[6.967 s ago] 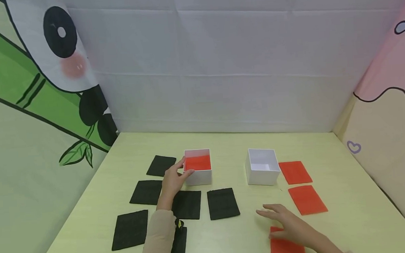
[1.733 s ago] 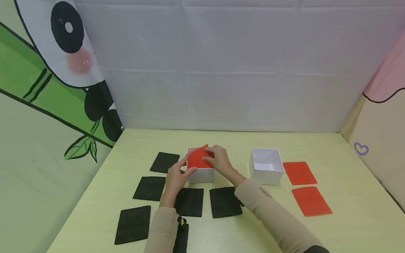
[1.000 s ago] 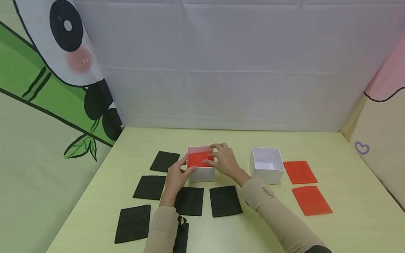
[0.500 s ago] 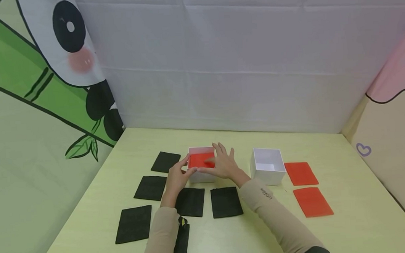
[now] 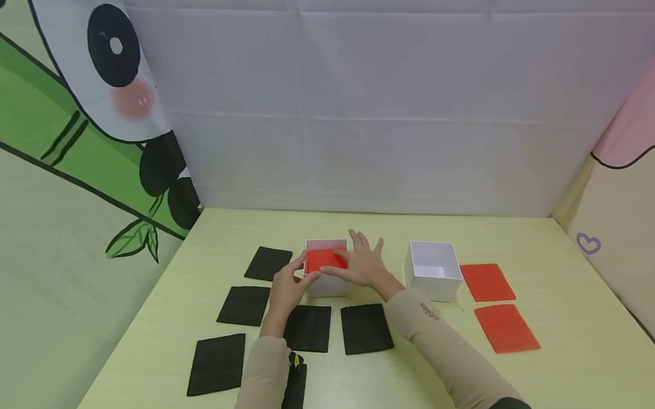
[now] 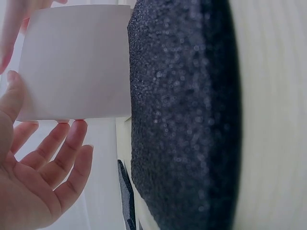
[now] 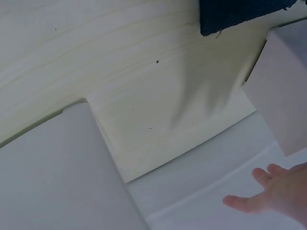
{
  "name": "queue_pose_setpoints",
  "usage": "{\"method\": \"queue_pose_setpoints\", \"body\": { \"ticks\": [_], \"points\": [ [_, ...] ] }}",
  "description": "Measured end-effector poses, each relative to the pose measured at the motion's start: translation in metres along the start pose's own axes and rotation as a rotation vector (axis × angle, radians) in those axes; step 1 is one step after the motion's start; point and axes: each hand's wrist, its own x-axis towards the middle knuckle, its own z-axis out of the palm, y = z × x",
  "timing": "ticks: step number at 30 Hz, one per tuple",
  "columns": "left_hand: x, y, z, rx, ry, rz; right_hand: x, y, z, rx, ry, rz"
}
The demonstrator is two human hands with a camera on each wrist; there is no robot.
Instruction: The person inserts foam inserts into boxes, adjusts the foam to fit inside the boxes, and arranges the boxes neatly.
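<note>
Red (image 5: 320,260) is in, box (image 5: 332,286) gripped by left hand (image 5: 287,287), right hand (image 5: 364,267) spread over it; two reds (image 5: 488,282) further right, blacks (image 5: 310,330) round left hand, probably still to be packed.

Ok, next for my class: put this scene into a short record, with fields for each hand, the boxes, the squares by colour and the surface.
Left hand: holds the left box at its left side
Right hand: fingers spread at the left box's opening
Boxes: two, white, open-topped; the right box stands apart
In left box: red material
Red squares: two, right of the right box
Black squares: six visible, some partly hidden by the left arm
Surface: pale table
</note>
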Motion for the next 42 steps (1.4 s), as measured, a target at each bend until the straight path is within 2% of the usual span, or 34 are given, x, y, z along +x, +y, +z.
{"method": "queue_pose_setpoints", "body": {
  "ticks": [16, 25, 29, 37, 42],
  "points": [
    [0.0, 0.002, -0.002, 0.001, -0.011, -0.012, 0.004, -0.006, -0.002, 0.022, -0.047, 0.049],
    [0.002, 0.001, -0.001, 0.006, -0.009, -0.013, -0.004, -0.003, -0.003, 0.154, -0.034, 0.024],
    [0.002, 0.0, 0.001, 0.008, -0.005, -0.013, -0.009, 0.001, -0.002, 0.221, 0.003, 0.006],
    [0.001, 0.001, 0.002, -0.003, -0.009, -0.016, -0.021, 0.01, -0.009, 0.278, 0.097, -0.072],
    [0.002, 0.0, 0.003, -0.008, -0.007, -0.021, -0.027, 0.017, -0.01, 0.327, 0.133, -0.079]
  ]
}}
